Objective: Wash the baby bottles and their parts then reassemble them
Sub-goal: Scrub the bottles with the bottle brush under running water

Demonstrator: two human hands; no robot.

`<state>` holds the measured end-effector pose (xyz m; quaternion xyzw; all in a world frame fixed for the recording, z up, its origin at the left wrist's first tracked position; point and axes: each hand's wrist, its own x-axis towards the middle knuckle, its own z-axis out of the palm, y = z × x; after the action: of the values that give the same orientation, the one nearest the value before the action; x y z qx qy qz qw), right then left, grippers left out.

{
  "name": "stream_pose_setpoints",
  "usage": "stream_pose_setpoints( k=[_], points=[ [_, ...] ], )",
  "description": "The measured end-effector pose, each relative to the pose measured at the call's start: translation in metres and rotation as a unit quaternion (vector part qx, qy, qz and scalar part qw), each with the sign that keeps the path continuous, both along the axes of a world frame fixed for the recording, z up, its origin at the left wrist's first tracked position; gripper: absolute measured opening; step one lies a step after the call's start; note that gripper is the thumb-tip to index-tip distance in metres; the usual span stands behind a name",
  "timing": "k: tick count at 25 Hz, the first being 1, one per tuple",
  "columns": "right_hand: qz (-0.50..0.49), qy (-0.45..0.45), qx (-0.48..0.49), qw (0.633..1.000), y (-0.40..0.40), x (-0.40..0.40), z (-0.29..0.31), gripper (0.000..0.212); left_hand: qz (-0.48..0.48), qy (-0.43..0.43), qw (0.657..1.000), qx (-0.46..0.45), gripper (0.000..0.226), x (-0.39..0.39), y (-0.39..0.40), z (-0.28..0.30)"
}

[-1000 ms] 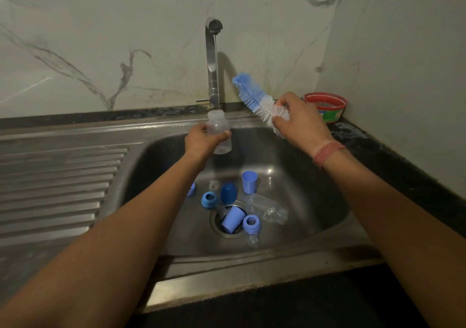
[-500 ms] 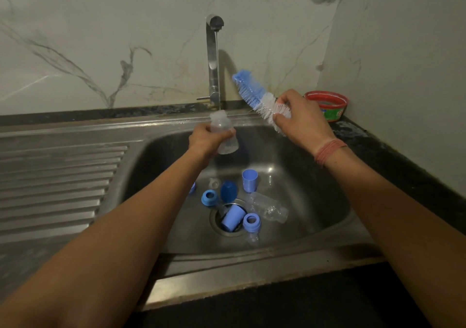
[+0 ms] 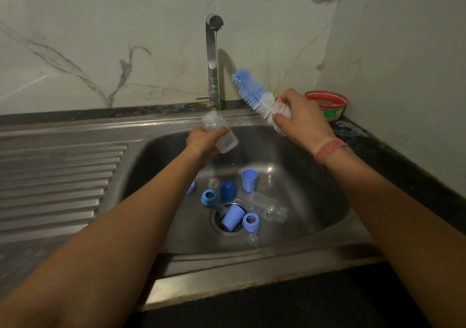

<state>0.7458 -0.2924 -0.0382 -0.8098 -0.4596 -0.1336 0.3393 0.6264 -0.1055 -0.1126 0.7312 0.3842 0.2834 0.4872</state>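
1. Head view: a clear bottle (image 3: pixel 220 133) is gripped by the left hand (image 3: pixel 203 142), fingers curled round it, mouth tilted toward 11 o'clock under a thin stream from the tap (image 3: pixel 212 58).
2. A bottle brush (image 3: pixel 257 98) is clasped by the right hand (image 3: pixel 301 117) at its white bristles, blue end pointing to 10 o'clock.
3. In the sink (image 3: pixel 315 201), near the drain (image 3: pixel 228 218), blue caps, rings and a second clear bottle (image 3: pixel 268 206) are seen lying.
4. At 2 o'clock, a red tub (image 3: pixel 327 104) is set on the bench (image 3: pixel 393 158).
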Motion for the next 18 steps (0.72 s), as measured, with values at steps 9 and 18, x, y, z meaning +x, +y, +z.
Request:
stream_pose_setpoints(
  k=[9,18],
  points=[
    [0.002,-0.006,0.002,1.0,0.0012,0.0015,-0.0021,0.027,0.004,0.018,1.0,0.011,0.062,-0.0024,0.0077,-0.0053],
    [0.001,-0.004,0.002,1.0,0.0014,0.003,-0.0027,0.027,-0.014,0.007,1.0,0.015,0.063,-0.0001,0.0072,-0.0056]
  ],
)
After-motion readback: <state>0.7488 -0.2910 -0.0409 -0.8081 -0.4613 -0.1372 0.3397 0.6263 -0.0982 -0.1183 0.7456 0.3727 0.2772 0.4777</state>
